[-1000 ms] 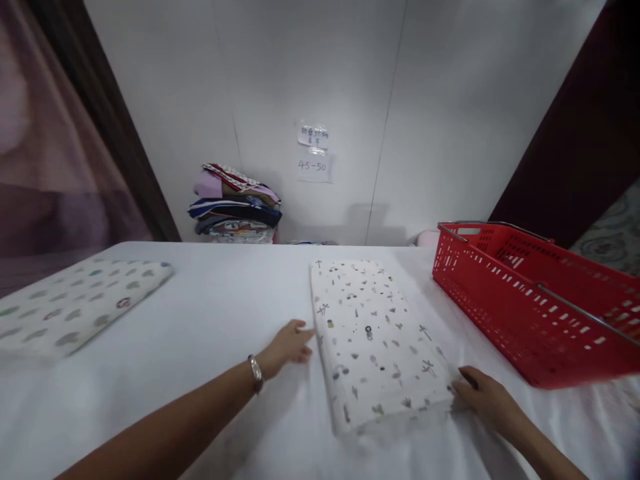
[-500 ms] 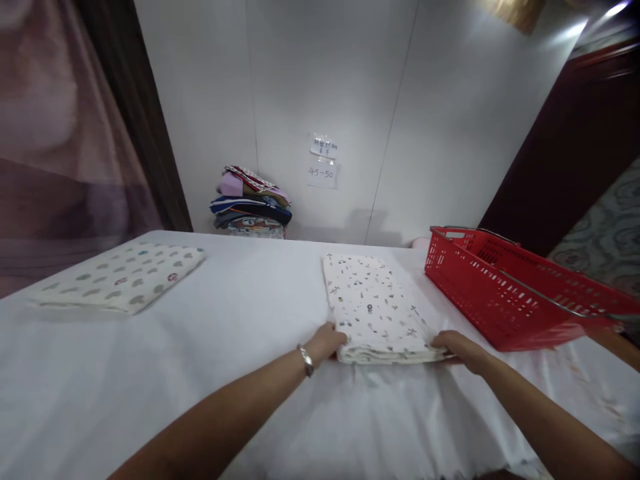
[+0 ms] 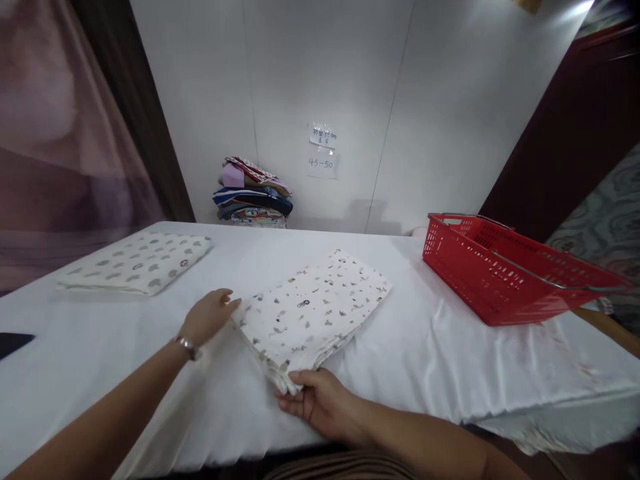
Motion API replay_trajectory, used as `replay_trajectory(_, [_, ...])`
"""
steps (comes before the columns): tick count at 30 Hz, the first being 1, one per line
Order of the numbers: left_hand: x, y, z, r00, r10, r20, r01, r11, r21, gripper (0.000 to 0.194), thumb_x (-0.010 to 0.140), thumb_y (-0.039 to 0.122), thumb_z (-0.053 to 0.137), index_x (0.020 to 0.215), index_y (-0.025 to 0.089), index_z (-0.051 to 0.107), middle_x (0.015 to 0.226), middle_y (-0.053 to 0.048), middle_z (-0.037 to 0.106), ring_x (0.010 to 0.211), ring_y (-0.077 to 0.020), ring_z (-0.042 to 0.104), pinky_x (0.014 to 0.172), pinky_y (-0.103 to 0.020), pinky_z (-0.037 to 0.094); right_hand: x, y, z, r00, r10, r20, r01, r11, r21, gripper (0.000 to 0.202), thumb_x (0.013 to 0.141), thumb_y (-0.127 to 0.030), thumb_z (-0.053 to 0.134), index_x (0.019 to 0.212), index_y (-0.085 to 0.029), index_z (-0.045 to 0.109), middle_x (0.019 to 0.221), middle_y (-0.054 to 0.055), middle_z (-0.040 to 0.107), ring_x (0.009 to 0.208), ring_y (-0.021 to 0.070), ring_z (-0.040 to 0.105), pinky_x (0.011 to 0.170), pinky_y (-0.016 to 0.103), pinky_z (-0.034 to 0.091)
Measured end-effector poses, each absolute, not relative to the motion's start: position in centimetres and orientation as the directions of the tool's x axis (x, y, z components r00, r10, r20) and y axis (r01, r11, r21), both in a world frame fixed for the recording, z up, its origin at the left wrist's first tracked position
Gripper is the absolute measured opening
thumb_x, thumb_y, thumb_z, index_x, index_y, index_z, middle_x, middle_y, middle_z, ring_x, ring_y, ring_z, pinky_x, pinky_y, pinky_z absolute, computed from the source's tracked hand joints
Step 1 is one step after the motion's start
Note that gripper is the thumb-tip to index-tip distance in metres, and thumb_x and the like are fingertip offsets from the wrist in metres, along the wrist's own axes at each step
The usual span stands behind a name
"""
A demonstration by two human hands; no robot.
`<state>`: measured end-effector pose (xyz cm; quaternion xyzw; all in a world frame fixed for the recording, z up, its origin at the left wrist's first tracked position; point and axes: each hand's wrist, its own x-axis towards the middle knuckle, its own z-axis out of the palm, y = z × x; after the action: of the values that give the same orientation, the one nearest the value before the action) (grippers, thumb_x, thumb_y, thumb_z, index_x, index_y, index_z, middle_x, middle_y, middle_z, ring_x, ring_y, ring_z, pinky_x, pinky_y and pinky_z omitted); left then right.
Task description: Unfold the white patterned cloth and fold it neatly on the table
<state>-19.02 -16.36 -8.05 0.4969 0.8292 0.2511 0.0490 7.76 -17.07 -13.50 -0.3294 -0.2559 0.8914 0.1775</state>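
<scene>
A folded white cloth with small printed figures (image 3: 315, 303) lies turned at an angle on the white-covered table, its layered near edge slightly lifted. My right hand (image 3: 323, 403) pinches the near corner of this cloth, thumb on top and fingers underneath. At the cloth's left corner, my left hand (image 3: 210, 317) is open, its fingertips close beside the edge; whether they touch it I cannot tell. A silvery bracelet (image 3: 187, 347) circles the left wrist.
Another folded cloth with grey spots (image 3: 140, 263) lies at the table's left. A red perforated basket (image 3: 500, 273) stands on the right. Stacked folded fabrics (image 3: 255, 193) sit by the back wall, left of paper signs (image 3: 323, 163). The white tablecloth (image 3: 410, 360) is wrinkled in front.
The printed cloth has turned and shifted left. My right hand has moved left and nearer with its corner. My left hand has let go and moved left and up.
</scene>
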Motion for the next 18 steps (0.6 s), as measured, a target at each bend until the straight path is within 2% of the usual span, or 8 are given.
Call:
replay_trajectory(1, [-17.6, -17.7, -8.6, -0.428, 0.858, 0.286, 0.851, 0.276, 0.447, 0.041, 0.081, 0.044, 0.046, 0.106, 0.015, 0.058, 0.094, -0.010, 0.065, 0.085, -0.0228, 0.062, 0.075, -0.036, 0.051, 7.9, -17.0, -13.5, -0.716, 0.482, -0.504, -0.141, -0.808, -0.572, 0.029, 0.048, -0.025, 0.072, 0.077, -0.022, 0.068, 0.080, -0.001, 0.070, 0.067, 0.0134, 0.063, 0.070, 0.028, 0.048])
replay_trajectory(3, [-14.2, -20.5, -9.5, -0.080, 0.879, 0.470, 0.934, -0.098, 0.342, 0.039, 0.082, 0.043, 0.048, 0.112, 0.020, 0.055, 0.104, -0.007, 0.064, 0.094, -0.0202, 0.060, 0.083, -0.034, 0.049, 8.4, -17.0, -13.5, -0.720, 0.479, -0.502, -0.130, -0.803, -0.581, 0.031, 0.050, -0.026, 0.073, 0.081, -0.022, 0.069, 0.079, -0.001, 0.070, 0.067, 0.0136, 0.062, 0.070, 0.027, 0.047])
replay_trajectory(5, [-10.7, -22.9, -10.4, 0.313, 0.800, 0.511, 0.880, -0.447, 0.160, 0.042, 0.078, 0.038, 0.057, 0.117, 0.024, 0.052, 0.112, -0.005, 0.062, 0.103, -0.0198, 0.056, 0.090, -0.034, 0.046, 9.1, -17.1, -13.2, -0.739, 0.471, -0.482, -0.120, -0.795, -0.594, 0.035, 0.051, -0.027, 0.074, 0.086, -0.022, 0.070, 0.081, 0.000, 0.070, 0.069, 0.0144, 0.063, 0.069, 0.027, 0.046])
replay_trajectory(6, [-9.1, -23.7, -10.7, 0.396, 0.769, 0.502, 0.857, -0.506, 0.099, 0.043, 0.078, 0.033, 0.057, 0.120, 0.023, 0.051, 0.114, -0.006, 0.061, 0.105, -0.0197, 0.055, 0.093, -0.035, 0.045, 9.4, -17.1, -13.0, -0.742, 0.477, -0.471, -0.122, -0.787, -0.604, 0.037, 0.052, -0.027, 0.074, 0.088, -0.022, 0.070, 0.082, 0.000, 0.070, 0.070, 0.0146, 0.062, 0.068, 0.027, 0.046])
replay_trajectory(8, [-6.7, -24.5, -11.4, 0.410, 0.739, 0.534, 0.869, -0.495, 0.019, 0.043, 0.079, 0.020, 0.052, 0.121, 0.019, 0.049, 0.114, -0.008, 0.061, 0.107, -0.0195, 0.054, 0.096, -0.037, 0.042, 9.7, -17.2, -12.4, -0.730, 0.512, -0.453, -0.146, -0.765, -0.628, 0.037, 0.053, -0.026, 0.075, 0.089, -0.022, 0.069, 0.082, 0.000, 0.069, 0.070, 0.0143, 0.061, 0.065, 0.025, 0.044])
replay_trajectory(10, [-5.3, -24.4, -11.9, 0.327, 0.737, 0.591, 0.911, -0.411, 0.009, 0.042, 0.078, 0.011, 0.046, 0.119, 0.015, 0.051, 0.112, -0.009, 0.061, 0.106, -0.0197, 0.054, 0.098, -0.040, 0.039, 9.8, -17.2, -11.9, -0.696, 0.568, -0.439, -0.189, -0.734, -0.652, 0.035, 0.053, -0.023, 0.075, 0.087, -0.021, 0.068, 0.083, 0.000, 0.068, 0.070, 0.0134, 0.059, 0.062, 0.023, 0.041])
replay_trajectory(14, [-4.7, -23.0, -12.0, 0.228, 0.766, 0.602, 0.938, -0.339, 0.076, 0.038, 0.075, 0.008, 0.044, 0.110, 0.016, 0.056, 0.104, -0.008, 0.063, 0.097, -0.0198, 0.056, 0.096, -0.042, 0.037, 9.7, -16.7, -11.2, -0.650, 0.645, -0.400, -0.268, -0.688, -0.674, 0.034, 0.057, -0.020, 0.075, 0.089, -0.020, 0.066, 0.084, 0.000, 0.067, 0.071, 0.0128, 0.057, 0.058, 0.021, 0.038])
replay_trajectory(18, [-5.3, -22.3, -11.5, 0.282, 0.798, 0.533, 0.920, -0.382, 0.085, 0.036, 0.074, 0.006, 0.043, 0.104, 0.019, 0.058, 0.094, -0.005, 0.066, 0.089, -0.0181, 0.059, 0.094, -0.042, 0.037, 10.7, -15.8, -11.8, -0.679, 0.601, -0.422, -0.235, -0.722, -0.650, 0.035, 0.066, -0.032, 0.074, 0.095, -0.017, 0.064, 0.083, 0.003, 0.066, 0.070, 0.0122, 0.057, 0.057, 0.021, 0.039])
